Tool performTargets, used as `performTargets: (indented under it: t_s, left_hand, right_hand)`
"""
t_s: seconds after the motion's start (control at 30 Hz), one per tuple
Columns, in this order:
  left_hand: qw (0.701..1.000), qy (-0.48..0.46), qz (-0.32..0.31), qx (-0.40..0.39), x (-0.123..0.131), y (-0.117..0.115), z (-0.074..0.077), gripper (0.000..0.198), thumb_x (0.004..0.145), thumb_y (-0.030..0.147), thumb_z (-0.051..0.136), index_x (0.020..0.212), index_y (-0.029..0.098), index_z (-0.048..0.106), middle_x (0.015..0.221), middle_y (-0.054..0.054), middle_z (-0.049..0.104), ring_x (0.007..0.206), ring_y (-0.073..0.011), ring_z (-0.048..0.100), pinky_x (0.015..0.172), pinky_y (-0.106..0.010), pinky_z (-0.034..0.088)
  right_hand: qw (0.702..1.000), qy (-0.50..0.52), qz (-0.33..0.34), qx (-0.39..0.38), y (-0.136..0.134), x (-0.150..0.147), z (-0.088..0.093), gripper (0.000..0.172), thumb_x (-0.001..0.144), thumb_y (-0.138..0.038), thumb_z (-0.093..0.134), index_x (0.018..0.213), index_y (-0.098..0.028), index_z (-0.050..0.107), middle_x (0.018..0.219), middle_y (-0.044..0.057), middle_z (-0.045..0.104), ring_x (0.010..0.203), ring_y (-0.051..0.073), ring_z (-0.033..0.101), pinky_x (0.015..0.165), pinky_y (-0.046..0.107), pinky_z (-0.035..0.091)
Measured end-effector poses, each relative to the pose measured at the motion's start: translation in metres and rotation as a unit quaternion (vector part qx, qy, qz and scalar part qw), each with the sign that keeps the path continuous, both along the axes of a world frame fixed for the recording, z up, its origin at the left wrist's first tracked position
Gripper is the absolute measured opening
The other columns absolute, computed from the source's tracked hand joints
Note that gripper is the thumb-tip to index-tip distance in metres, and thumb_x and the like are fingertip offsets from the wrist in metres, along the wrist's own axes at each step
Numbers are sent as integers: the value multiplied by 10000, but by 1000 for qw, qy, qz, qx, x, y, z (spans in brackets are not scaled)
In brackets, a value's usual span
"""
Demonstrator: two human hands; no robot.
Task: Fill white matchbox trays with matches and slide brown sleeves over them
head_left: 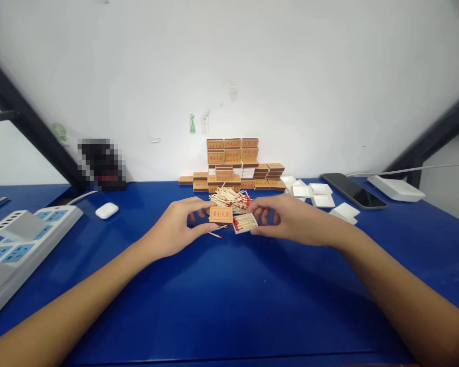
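Observation:
My left hand (176, 227) grips an orange matchbox sleeve (221, 214) between thumb and fingers, held just above the blue table (229, 300). My right hand (290, 219) pinches a white inner tray filled with red-tipped matches (245, 223), right beside the sleeve. Behind both lies a loose pile of matches (231, 198). One stray match (215, 235) lies under the sleeve.
A stack of orange matchboxes (233, 163) stands against the white wall. Empty white trays (313, 193) lie at the right, with a phone (354, 190) and a white box (396, 187) beyond. A power strip (19, 239) and an earbud case (106, 210) sit at the left.

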State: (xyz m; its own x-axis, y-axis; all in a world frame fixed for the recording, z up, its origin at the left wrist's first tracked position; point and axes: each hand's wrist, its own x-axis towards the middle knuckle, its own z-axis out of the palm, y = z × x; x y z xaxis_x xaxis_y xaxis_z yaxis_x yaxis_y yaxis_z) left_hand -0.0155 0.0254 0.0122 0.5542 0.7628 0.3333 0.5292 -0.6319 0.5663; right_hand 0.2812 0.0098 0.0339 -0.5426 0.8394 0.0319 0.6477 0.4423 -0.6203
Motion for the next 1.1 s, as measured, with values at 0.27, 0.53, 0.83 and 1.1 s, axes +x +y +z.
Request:
performTargets:
  t_s: [0.27,0.53,0.83,1.1]
  left_hand:
    - [996,-49,7,-70,-2,3,1,436,908,385,785,1326,274,725,1091,-27,770,873,-175,651,757,-310,517]
    - [997,-43,7,-63,-3,4,-1,426,900,358,790,1313,280,728,1114,-29,773,892,-178,660,772,-317,520]
    - [994,-66,6,-92,-2,5,-1,431,887,371,796,1299,255,743,1064,-41,779,886,-183,663,762,-314,521]
    - [985,-113,-3,-128,-2,6,0,476,886,413,796,1325,238,738,1147,-75,796,881,-190,686,818,-348,559]
  right_hand:
    - [996,85,-15,-36,8,6,3,432,824,-503,801,1143,-224,721,975,43,737,843,189,669,706,331,539]
    - [994,99,-24,-35,12,7,1,456,809,-509,820,1145,-220,714,975,53,737,871,196,670,705,334,542]
    - [987,151,-22,-59,11,2,2,434,797,-460,843,1136,-223,711,950,38,736,846,183,677,719,335,567]
    - [967,236,-65,-75,9,-8,-4,467,788,-465,862,1135,-208,684,935,56,747,726,156,653,536,275,545]
